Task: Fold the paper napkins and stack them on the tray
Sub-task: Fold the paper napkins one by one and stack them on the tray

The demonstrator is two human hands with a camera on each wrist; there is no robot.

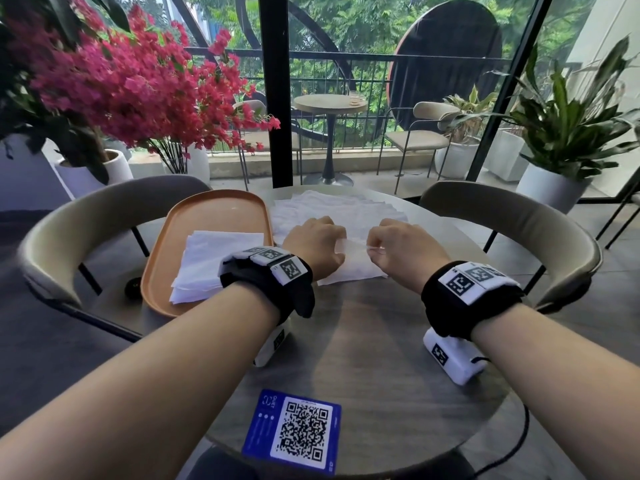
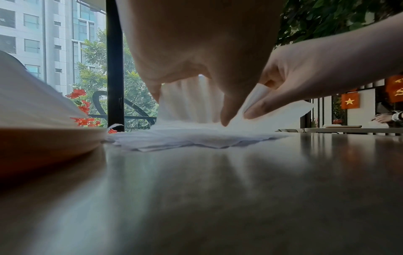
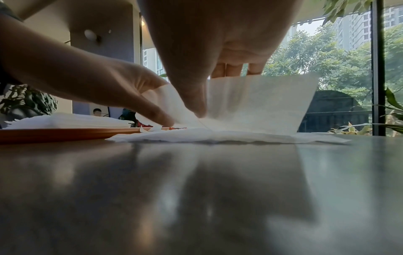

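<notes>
1. Left hand (image 1: 317, 245) over the round table (image 1: 363, 341), knuckles up, fingers curled; thumb and fingertips pinch the near edge of a white paper napkin (image 1: 353, 268)
2. Right hand (image 1: 403, 245) just beside the left, a small gap between the two; its thumb and forefinger are likewise pinched on the same napkin edge
3. In the left wrist view the thumb of the left hand (image 2: 226, 96) points down to the sheet, and the napkin (image 2: 196, 103) rises from the table as a raised flap behind it; the right hand (image 2: 290, 81) comes in from the right with a corner held between its fingers
4. In the right wrist view the napkin (image 3: 261, 103) stands up as a thin translucent panel beyond the right hand (image 3: 207, 51); the left hand (image 3: 104, 86) reaches in at the side, its fingers on the paper
5. Beyond both hands lies a loose spread of unfolded napkins (image 1: 346, 206); the held sheet seems to be the top one of these, though blur makes the layers hard to separate
6. Left of the left hand, an orange tray (image 1: 214, 209), close against the spread; on its near half, a stack of folded napkins (image 1: 207, 265), partly hidden by the wrist band
7. Near side of the table, well back from both hands: a blue QR card (image 1: 294, 431)
</notes>
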